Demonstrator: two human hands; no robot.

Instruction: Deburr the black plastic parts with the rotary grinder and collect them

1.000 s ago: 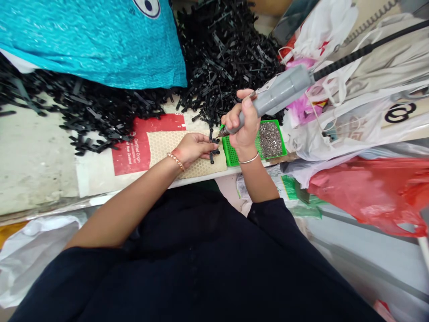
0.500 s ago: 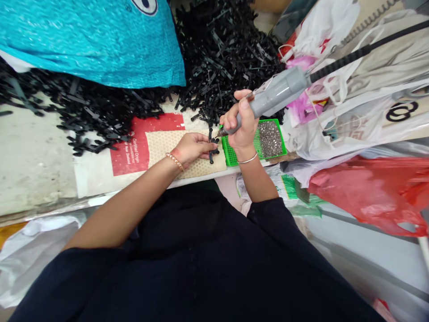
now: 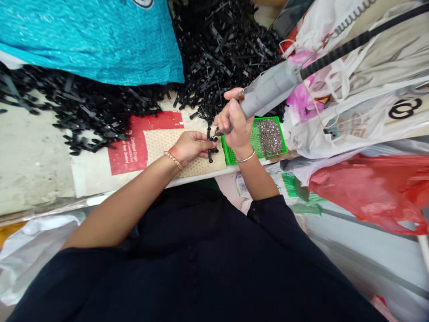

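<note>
My left hand (image 3: 193, 146) pinches a small black plastic part (image 3: 210, 154) over a tan honeycomb-patterned pad (image 3: 161, 145). My right hand (image 3: 237, 127) is wrapped round a grey electric screwdriver (image 3: 268, 91), which is tilted with its tip down to the left. The tip is at the upper end of the black part, close to my left fingertips; whether it touches is too small to tell. Just right of the pad, partly behind my right hand, lies a green perforated tray (image 3: 231, 157) with many small metal screws (image 3: 271, 136) in its right side.
A big heap of black plastic parts (image 3: 228, 49) covers the back of the table, spreading left under a blue bag (image 3: 90, 40). The screwdriver's black cable (image 3: 355, 47) and a coiled spring (image 3: 355, 18) run to the upper right. Plastic bags, one red (image 3: 372, 188), crowd the right.
The screwdriver and my right hand have shifted slightly left, bringing the tip closer to the black part. My left hand keeps its pinch on the part.
</note>
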